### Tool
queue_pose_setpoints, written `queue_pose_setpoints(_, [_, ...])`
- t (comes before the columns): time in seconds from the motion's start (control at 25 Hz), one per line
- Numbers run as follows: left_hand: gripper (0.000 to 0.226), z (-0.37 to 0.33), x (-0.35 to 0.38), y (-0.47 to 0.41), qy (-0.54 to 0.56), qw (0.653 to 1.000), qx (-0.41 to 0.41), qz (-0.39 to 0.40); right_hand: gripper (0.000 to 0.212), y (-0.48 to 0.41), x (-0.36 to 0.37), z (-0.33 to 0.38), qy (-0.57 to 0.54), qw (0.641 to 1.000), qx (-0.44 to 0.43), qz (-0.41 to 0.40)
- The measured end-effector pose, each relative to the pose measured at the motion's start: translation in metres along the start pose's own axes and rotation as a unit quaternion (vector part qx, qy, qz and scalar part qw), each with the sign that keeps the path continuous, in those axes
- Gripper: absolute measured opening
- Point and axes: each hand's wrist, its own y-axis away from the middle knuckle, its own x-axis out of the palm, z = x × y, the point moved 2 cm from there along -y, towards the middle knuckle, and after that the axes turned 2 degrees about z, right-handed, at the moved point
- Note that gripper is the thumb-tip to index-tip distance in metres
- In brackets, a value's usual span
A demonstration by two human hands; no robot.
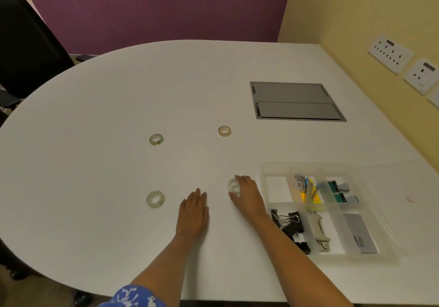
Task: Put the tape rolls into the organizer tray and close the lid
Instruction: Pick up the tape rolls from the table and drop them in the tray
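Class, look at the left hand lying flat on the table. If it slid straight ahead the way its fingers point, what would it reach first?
Probably nothing: the left hand points over bare table, between the two far tape rolls.

The broad white table (107, 107) looks smooth and matt, its inset grey rectangular hatch (294, 101) seemingly brushed metal; the clear compartmented organizer tray (268, 171) is glossy translucent plastic, as are the clear tape rolls (155, 198); the black binder clips (288, 221) look metallic
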Motion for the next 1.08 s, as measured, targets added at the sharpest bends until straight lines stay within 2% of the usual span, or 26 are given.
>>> queue_pose_setpoints(0.2, [0.049, -0.008, 0.003, -0.001, -0.005, 0.999, -0.029, -0.018, 0.055, -0.012, -0.052, -0.004, -0.125, 0.984, 0.043, -0.124])
queue_pose_setpoints(0.32, [0.049, -0.013, 0.003, -0.003, -0.003, 0.999, -0.048, -0.022, 0.054, -0.015, -0.078, -0.025, -0.132, 0.972, 0.109, -0.159])
queue_pose_setpoints(0.48, [0.049, -0.018, 0.003, -0.006, 0.001, 0.998, -0.063, -0.025, 0.054, -0.009, -0.087, -0.053, -0.009, 0.98, 0.189, -0.064])
queue_pose_setpoints(0.64, [0.049, -0.02, 0.003, -0.008, 0.006, 0.997, -0.07, -0.023, 0.046, -0.003, -0.077, -0.063, 0.09, 0.977, 0.193, 0.026])
queue_pose_setpoints(1.08, [0.05, -0.021, 0.007, -0.012, 0.01, 0.996, -0.086, -0.019, 0.043, -0.016, -0.069, -0.076, 0.193, 0.97, 0.135, 0.053])
